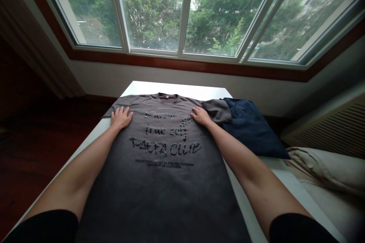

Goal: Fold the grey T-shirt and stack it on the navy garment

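A grey T-shirt (162, 167) with black printed lettering lies face up and spread flat along a white table (176, 89), collar toward the window. My left hand (121, 117) rests flat on the shirt's left shoulder, fingers apart. My right hand (200, 115) lies flat on the right shoulder near the sleeve, fingers spread. Neither hand holds anything.
A dark blue folded garment (252, 127) lies on the table to the right, under the shirt's right sleeve. A beige pillow or bedding (327, 171) sits at the far right. A wide window (182, 11) runs behind the table; dark wooden floor (42, 136) is on the left.
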{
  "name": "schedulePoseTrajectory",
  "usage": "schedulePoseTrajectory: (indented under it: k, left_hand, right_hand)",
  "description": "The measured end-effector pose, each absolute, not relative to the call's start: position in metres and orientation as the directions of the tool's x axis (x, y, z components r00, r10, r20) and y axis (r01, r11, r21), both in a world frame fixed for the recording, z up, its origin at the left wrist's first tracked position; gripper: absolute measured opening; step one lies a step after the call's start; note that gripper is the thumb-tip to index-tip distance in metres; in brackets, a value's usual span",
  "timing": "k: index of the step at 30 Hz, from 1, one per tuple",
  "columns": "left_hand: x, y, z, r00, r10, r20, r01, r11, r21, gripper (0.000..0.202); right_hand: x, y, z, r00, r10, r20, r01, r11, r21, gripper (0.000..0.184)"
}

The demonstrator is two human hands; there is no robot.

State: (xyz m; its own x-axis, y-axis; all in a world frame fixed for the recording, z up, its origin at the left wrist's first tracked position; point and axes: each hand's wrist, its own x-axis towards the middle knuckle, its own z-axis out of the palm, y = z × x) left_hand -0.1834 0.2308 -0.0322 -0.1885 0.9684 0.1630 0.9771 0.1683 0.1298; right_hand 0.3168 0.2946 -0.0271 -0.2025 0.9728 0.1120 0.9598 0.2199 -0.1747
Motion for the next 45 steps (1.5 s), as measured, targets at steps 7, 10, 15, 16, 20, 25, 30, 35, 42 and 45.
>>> schedulePoseTrajectory:
  k: [7,10,15,16,20,25,30,35,42,45]
  left_hand:
    - [-0.111,0.174,-0.008,0.141,0.953,0.268,0.981,-0.172,0.094,0.050]
    - [-0.046,0.130,0.004,0.366,0.909,0.198,0.906,-0.396,0.147,0.051]
    - [0.058,0.027,0.027,0.791,0.602,0.106,0.565,-0.786,0.249,0.063]
    - [0.072,0.004,0.029,0.843,0.527,0.108,0.489,-0.834,0.256,0.064]
    - [0.105,-0.079,0.015,0.945,0.269,0.186,0.248,-0.960,0.128,0.065]
    - [0.112,-0.132,-0.020,0.954,0.049,0.297,0.107,-0.978,-0.181,0.042]
    - [0.113,-0.128,-0.022,0.951,0.026,0.309,0.078,-0.984,-0.158,0.039]
    - [0.104,-0.105,0.006,0.953,0.049,0.300,0.067,-0.996,-0.051,0.035]
    - [0.087,-0.088,0.022,0.953,0.200,0.229,0.192,-0.980,0.056,0.060]
    - [0.089,-0.089,0.011,0.947,0.213,0.241,0.211,-0.977,0.031,0.057]
  right_hand:
    - [0.385,0.270,0.024,0.016,0.911,0.413,0.997,0.017,-0.076,0.041]
    - [0.416,0.268,0.034,0.233,0.891,0.391,0.972,-0.218,-0.082,0.050]
    - [0.438,0.270,0.027,0.442,0.876,0.192,0.897,-0.426,-0.119,0.068]
    - [0.438,0.271,0.026,0.455,0.874,0.170,0.889,-0.436,-0.136,0.066]
    - [0.434,0.277,0.028,0.438,0.893,0.102,0.884,-0.407,-0.228,0.048]
    - [0.423,0.291,0.041,0.392,0.910,0.132,0.834,-0.292,-0.469,0.028]
    - [0.391,0.294,0.049,0.377,0.909,0.180,0.638,-0.113,-0.762,0.026]
    - [0.341,0.289,0.050,0.160,0.979,0.122,0.390,0.051,-0.919,0.028]
    - [0.312,0.278,0.007,-0.053,0.989,0.141,0.789,0.128,-0.601,0.027]
    - [0.319,0.273,-0.018,-0.065,0.978,0.198,0.938,0.128,-0.323,0.039]
